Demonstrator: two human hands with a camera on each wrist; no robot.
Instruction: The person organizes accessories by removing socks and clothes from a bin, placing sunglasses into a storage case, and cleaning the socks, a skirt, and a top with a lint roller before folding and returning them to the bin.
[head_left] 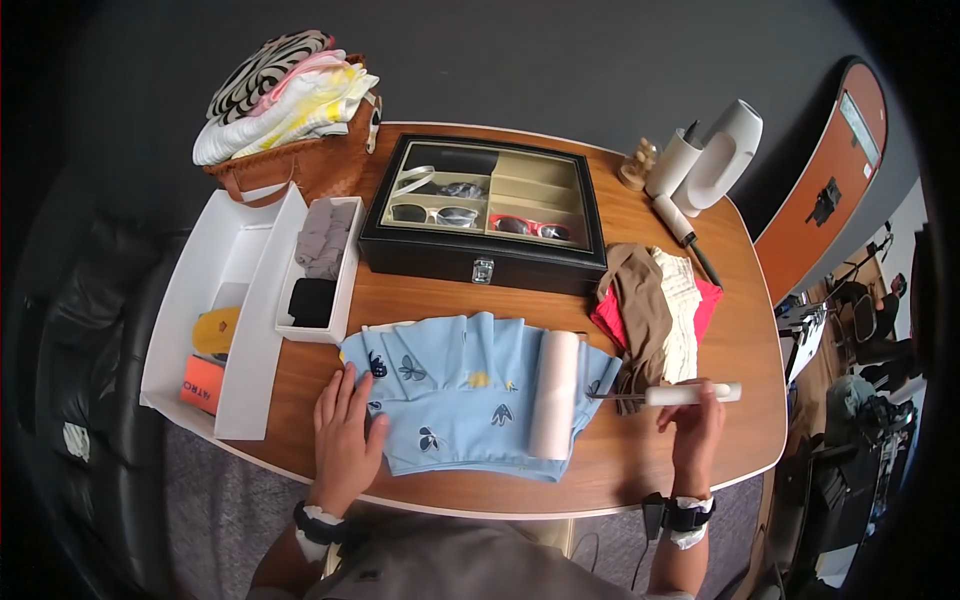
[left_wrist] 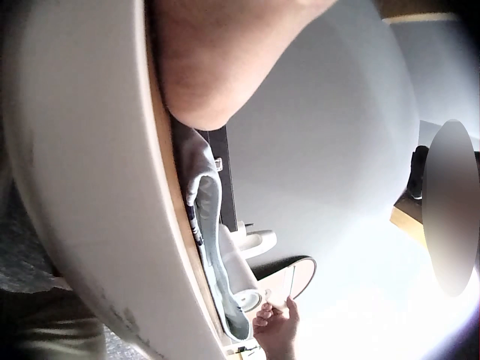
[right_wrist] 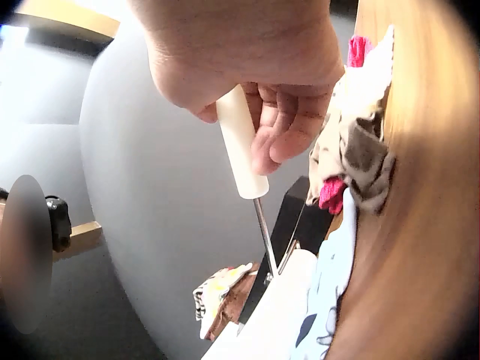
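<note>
A light blue garment (head_left: 470,385) with butterfly prints lies spread over the front of the wooden table. My right hand (head_left: 697,430) grips the white handle of a lint roller (head_left: 555,395), whose wide white roll lies across the garment's right part. In the right wrist view, fingers curl round that handle (right_wrist: 244,146), and a thin metal rod runs from it to the roll. My left hand (head_left: 347,440) rests at the garment's left edge, fingers stretched out and fingertips on the cloth.
Behind the garment stands a black glasses case (head_left: 485,262) with a clear lid. White boxes (head_left: 255,330) are at the left, before a brown basket (head_left: 290,170) of folded cloths. Brown, cream and red clothes (head_left: 640,310) lie right, below a small roller (head_left: 675,220) and a white appliance (head_left: 725,160).
</note>
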